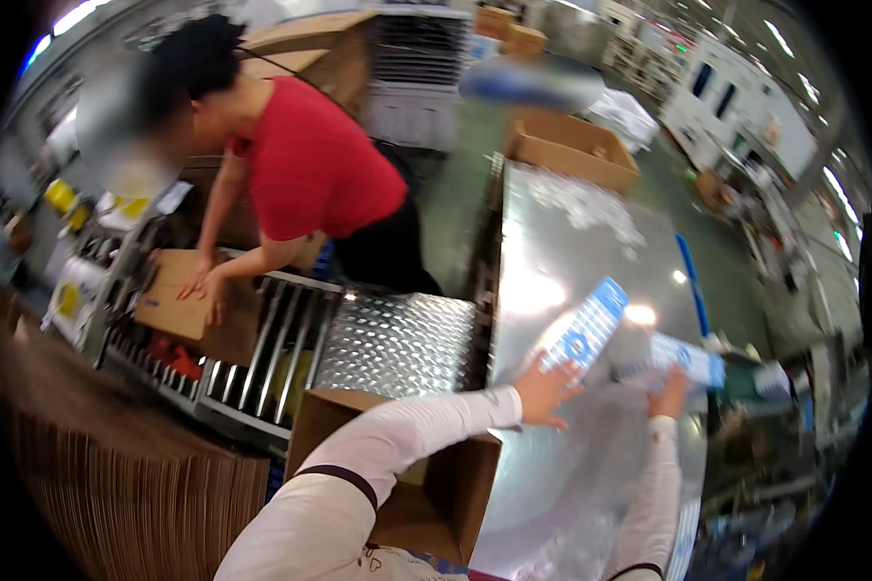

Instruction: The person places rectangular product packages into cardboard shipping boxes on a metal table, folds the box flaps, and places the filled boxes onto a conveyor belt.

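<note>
A blue-and-white carton point(589, 321) lies slantwise on the shiny metal table point(552, 484). My left hand point(546, 390) is at its near end, fingers stretched and thumb spread wide, touching the carton without closing round it. To the right, a second blue-and-white carton point(700, 364) lies across the table, its left end smeared by motion. My right hand point(669, 392) is at the near side of this one, with fingers against it; they look closed on its edge, though blur hides the exact grip. Under my left forearm stands an open cardboard box point(475, 499).
A co-worker in a red shirt point(325, 160) presses on a closed cardboard box point(172, 290) on the roller conveyor point(271, 339). A textured metal plate point(397, 344) adjoins the rollers. Flattened cardboard point(145, 504) is stacked at lower left. An open carton point(576, 150) and clear plastic point(596, 208) are at the table's far end.
</note>
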`<state>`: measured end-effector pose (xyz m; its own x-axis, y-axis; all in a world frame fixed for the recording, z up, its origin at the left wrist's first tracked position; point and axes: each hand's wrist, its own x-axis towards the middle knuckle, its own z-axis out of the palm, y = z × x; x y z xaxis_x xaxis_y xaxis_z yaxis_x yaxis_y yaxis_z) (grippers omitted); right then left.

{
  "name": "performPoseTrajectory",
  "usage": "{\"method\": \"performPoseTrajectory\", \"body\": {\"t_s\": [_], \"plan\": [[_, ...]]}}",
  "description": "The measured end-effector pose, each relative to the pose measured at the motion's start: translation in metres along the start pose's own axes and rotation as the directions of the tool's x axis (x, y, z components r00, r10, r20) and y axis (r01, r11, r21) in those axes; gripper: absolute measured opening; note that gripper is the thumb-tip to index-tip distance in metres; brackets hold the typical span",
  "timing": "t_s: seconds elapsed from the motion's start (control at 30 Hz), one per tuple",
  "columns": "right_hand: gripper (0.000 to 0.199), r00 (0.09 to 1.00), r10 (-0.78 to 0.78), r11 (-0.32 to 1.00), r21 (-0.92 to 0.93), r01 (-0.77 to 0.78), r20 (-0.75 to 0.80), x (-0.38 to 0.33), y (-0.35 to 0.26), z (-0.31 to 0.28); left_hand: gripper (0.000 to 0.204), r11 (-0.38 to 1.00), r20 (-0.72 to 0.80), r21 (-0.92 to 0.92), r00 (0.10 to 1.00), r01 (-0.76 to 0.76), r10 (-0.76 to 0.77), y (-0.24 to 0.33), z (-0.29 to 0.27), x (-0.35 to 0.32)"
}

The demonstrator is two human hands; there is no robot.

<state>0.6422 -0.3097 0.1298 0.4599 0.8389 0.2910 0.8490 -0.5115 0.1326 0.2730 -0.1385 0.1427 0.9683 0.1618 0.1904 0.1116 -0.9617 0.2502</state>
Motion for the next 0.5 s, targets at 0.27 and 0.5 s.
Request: {"method": "performPoseTrajectory", "body": {"t_s": [0.27, 0.5], "plan": [[0.050, 0.947, 0.205, 0.959, 0.143, -0.245, 0.246, 0.121, -0.055, 0.030, 0.078, 0.935, -0.038, 0.195, 0.955, 0.296, -0.294, 0.015, 0.026, 0.030], [0.116, 0.735, 0.227, 0.830, 0.267, -0.489, 0.639, 0.003, -0.024, -0.070, 0.117, 0.768, 0.115, -0.266, 0.810, 0.583, -0.575, -0.093, 0.035, 0.042]]}}
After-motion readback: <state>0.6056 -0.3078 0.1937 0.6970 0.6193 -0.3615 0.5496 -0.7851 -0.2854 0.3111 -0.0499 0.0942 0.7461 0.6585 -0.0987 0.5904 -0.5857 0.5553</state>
